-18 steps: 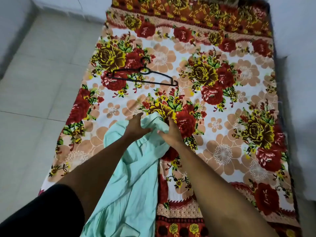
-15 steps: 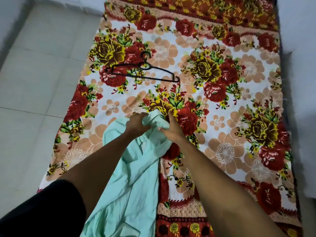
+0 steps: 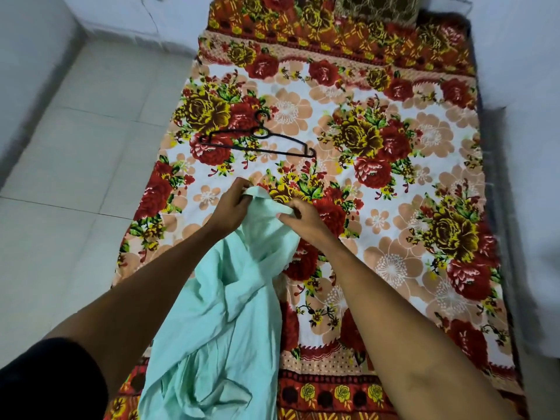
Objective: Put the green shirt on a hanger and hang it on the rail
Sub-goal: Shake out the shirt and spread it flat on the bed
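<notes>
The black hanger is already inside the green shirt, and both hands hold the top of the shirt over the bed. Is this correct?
Not quite. In the head view the black hanger lies bare on the floral bedsheet, apart from the green shirt. The rest holds: the left hand and right hand grip the shirt's top.

Both hands point(image 3: 263, 212) pinching green shirt's point(image 3: 224, 313) top edge, black hanger point(image 3: 257, 140) beyond on floral bedsheet point(image 3: 394, 189)

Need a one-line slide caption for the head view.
Both hands, left hand and right hand, grip the green shirt over a floral bedsheet; black hanger lies beyond.
</notes>
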The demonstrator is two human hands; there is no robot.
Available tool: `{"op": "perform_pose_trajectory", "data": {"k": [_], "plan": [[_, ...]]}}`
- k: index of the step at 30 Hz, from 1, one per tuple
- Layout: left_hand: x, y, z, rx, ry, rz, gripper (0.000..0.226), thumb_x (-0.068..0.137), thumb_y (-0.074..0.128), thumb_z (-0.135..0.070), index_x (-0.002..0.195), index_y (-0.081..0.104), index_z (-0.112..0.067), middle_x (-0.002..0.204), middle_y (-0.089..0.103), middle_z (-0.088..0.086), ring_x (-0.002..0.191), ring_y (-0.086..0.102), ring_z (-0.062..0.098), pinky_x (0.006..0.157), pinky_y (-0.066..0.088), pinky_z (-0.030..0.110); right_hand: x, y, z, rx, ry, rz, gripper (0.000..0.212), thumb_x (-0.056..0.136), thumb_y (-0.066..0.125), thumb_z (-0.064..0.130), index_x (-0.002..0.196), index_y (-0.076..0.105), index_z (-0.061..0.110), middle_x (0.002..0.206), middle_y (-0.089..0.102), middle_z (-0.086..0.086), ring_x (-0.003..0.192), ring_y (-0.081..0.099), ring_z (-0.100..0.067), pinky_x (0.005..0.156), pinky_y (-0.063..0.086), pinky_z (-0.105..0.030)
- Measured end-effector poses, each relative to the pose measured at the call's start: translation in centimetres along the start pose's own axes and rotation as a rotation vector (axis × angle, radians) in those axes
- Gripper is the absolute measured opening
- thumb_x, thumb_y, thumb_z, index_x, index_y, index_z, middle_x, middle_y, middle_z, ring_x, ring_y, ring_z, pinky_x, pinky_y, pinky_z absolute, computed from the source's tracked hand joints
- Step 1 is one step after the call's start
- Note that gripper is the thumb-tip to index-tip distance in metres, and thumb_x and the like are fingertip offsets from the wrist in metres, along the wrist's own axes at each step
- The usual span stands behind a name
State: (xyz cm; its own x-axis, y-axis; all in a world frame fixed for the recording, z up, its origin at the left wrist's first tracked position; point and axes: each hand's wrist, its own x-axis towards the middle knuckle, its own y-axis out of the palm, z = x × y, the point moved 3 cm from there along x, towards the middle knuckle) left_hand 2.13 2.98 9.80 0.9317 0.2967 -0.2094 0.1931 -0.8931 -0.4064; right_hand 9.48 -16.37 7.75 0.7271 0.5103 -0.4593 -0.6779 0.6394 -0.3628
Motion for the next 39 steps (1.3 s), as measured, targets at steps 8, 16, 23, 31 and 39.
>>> {"op": "perform_pose_trajectory", "data": {"k": [8, 16, 23, 31, 39], "plan": [[-6.3, -5.1, -11.5, -0.04, 0.239, 0.116, 0.018, 0.092, 0.044, -0.005, 0.107, 0.055, -0.005, 0.098, 0.058, 0.005, 0.088, 0.054, 0.013, 0.075, 0.045, 0.03, -6.5, 0.4, 9.8, 0.259, -0.036, 0.064, 0.048, 0.108, 0.051, 0.03, 0.154, 0.037, 0.03, 0.13, 0.058, 0.002, 0.12, 0.06, -0.019, 0.106, 0.051, -0.043], [-14.2, -9.5, -19.4, -0.224, -0.003, -0.107, 0.011, 0.095, 0.056, -0.01, 0.09, 0.062, -0.017, 0.08, 0.062, 0.006, 0.076, 0.062, 0.025, 0.056, 0.054, 0.033, -17.3, -0.3, 18.9, 0.125, -0.267, -0.183, 0.042, 0.098, 0.06, 0.053, 0.103, 0.074, 0.014, 0.104, 0.076, -0.005, 0.099, 0.071, -0.022, 0.088, 0.058, -0.044], [-21.7, -10.0, -23.0, -0.57, -0.112, 0.351, 0.044, 0.092, 0.039, 0.002, 0.129, 0.062, 0.006, 0.125, 0.069, 0.022, 0.116, 0.067, 0.032, 0.106, 0.052, 0.042, -24.1, 0.0, 22.0, 0.231, -0.188, -0.161, 0.057, 0.088, 0.066, 0.063, 0.109, 0.076, 0.011, 0.114, 0.075, -0.014, 0.109, 0.071, -0.029, 0.098, 0.057, -0.047], [-30.3, -16.2, -24.9, -0.12, 0.307, 0.106, 0.037, 0.083, 0.058, 0.013, 0.114, 0.07, -0.003, 0.11, 0.075, 0.012, 0.098, 0.071, 0.012, 0.087, 0.056, 0.027, -34.9, 0.8, 26.9, 0.355, -0.148, -0.232, 0.014, 0.098, 0.054, 0.015, 0.101, 0.068, 0.014, 0.096, 0.067, -0.007, 0.081, 0.063, -0.022, 0.075, 0.051, -0.035], [-34.7, -16.2, -25.9, 0.493, 0.426, 0.188, 0.02, 0.084, 0.08, -0.025, 0.102, 0.072, -0.017, 0.095, 0.072, -0.001, 0.079, 0.067, 0.014, 0.069, 0.053, 0.027, -46.2, -2.0, 32.1, 0.257, -0.33, -0.288, 0.023, 0.101, 0.052, 0.014, 0.084, 0.067, 0.017, 0.084, 0.066, -0.001, 0.076, 0.059, -0.018, 0.067, 0.046, -0.03]]}}
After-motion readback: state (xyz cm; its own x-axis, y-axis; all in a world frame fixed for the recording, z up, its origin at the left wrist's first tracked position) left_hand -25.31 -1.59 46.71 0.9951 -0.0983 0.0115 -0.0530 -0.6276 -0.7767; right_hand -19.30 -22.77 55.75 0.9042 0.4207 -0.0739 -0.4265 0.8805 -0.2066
